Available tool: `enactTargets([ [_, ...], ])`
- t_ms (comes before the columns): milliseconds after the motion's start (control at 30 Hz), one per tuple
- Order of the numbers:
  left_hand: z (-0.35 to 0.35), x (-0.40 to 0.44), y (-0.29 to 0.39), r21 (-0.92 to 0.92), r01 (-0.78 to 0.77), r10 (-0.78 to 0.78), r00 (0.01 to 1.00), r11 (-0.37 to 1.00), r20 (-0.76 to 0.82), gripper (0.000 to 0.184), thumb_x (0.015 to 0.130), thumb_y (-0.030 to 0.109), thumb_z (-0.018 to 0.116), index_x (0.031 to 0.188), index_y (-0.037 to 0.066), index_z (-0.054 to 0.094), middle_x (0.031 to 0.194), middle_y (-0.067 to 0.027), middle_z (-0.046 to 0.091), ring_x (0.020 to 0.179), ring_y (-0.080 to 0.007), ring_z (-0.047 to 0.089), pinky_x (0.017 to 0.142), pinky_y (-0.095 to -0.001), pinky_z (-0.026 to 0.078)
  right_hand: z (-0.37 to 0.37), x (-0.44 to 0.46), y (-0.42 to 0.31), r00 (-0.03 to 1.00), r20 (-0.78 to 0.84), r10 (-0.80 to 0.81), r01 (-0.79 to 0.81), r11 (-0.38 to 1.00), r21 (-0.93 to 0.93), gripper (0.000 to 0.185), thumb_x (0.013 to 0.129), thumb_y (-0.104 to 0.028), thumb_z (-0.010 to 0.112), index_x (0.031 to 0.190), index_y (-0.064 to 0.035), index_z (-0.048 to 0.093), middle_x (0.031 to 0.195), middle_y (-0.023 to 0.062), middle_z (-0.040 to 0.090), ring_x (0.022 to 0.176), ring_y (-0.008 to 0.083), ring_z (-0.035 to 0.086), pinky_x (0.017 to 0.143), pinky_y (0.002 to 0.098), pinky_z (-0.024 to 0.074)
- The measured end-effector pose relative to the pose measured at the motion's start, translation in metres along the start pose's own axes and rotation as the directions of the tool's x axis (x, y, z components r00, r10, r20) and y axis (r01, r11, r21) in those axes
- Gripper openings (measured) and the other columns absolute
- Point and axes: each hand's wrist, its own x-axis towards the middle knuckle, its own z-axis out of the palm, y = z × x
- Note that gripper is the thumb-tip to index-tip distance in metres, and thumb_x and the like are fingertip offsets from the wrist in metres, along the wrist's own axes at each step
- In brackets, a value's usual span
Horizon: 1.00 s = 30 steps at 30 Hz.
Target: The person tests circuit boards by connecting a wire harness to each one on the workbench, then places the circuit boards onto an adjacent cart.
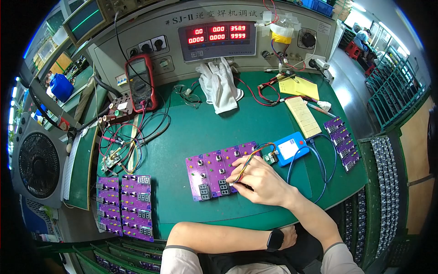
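Observation:
My right hand (260, 180) is over a purple circuit board panel (211, 170), its thumb and fingers pinched on the white plug of a multicoloured wire cable (248, 160). The plug is beside one of the panel's digit displays (223, 186); whether it is seated I cannot tell. From the plug, the wires run up to a small green board at a blue programmer box (290, 149) with a white label. My left hand (288, 237), below a black watch (275, 239), rests low near the table's front edge. Its fingers are mostly hidden.
Purple board panels stand at the left (137, 208) and right (341, 144). A red multimeter (140, 82), tangled leads, white gloves (219, 86) and yellow notes (299, 87) lie toward the back. Behind is a test console (216, 41). A blue cable (325, 169) loops at right.

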Motion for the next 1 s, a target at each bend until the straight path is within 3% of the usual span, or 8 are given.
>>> enactTargets([
  [300,-0.002,0.001,-0.002,0.011,-0.012,0.011,0.999,1.000,0.037,0.028,0.095,0.020,0.054,0.104,0.005,0.076,0.103,-0.0104,0.075,0.099,-0.0326,0.071,0.090,-0.0526,0.050,0.000,0.000,-0.001,1.000,-0.002,-0.001,0.001,1.000,0.001,0.017,0.084,-0.011,0.076,0.100,-0.0063,0.076,0.102,0.0088,0.071,0.116,0.0287,0.061,0.103,0.0430,0.0465],
  [600,0.002,0.001,0.000,0.006,0.002,-0.002,0.999,1.000,-0.053,0.029,0.094,0.020,0.053,0.104,0.004,0.075,0.104,-0.0120,0.075,0.101,-0.0329,0.070,0.092,-0.0529,0.050,0.000,0.000,-0.001,1.000,0.002,0.000,0.000,1.000,-0.001,0.017,0.084,-0.011,0.076,0.101,-0.0058,0.076,0.102,0.0098,0.071,0.116,0.0291,0.061,0.104,0.0436,0.0460],
  [667,-0.009,0.002,-0.003,-0.045,-0.017,0.021,0.995,0.999,0.096,0.029,0.094,0.020,0.053,0.104,0.005,0.076,0.105,-0.0126,0.074,0.102,-0.0343,0.070,0.095,-0.0534,0.048,0.000,0.000,0.000,1.000,0.005,-0.002,0.002,1.000,-0.001,0.017,0.084,-0.011,0.076,0.101,-0.0058,0.076,0.103,0.0097,0.071,0.116,0.0290,0.060,0.105,0.0436,0.0458],
  [900,0.009,0.006,0.001,-0.027,-0.031,0.032,0.998,0.999,0.053,0.027,0.093,0.019,0.056,0.103,0.005,0.076,0.107,-0.0125,0.074,0.104,-0.0341,0.069,0.097,-0.0516,0.047,0.001,0.000,0.000,1.000,-0.002,-0.012,0.012,1.000,0.003,0.017,0.085,-0.012,0.076,0.100,-0.0057,0.075,0.104,0.0096,0.069,0.116,0.0289,0.060,0.104,0.0434,0.0459],
  [1000,0.014,0.011,0.004,0.009,0.016,-0.017,0.993,1.000,0.117,0.028,0.093,0.019,0.055,0.103,0.004,0.076,0.106,-0.0134,0.074,0.103,-0.0337,0.069,0.097,-0.0517,0.047,0.001,0.000,0.000,1.000,0.000,-0.011,0.011,1.000,0.005,0.017,0.085,-0.012,0.076,0.100,-0.0057,0.075,0.104,0.0094,0.069,0.116,0.0289,0.060,0.104,0.0432,0.0459],
])
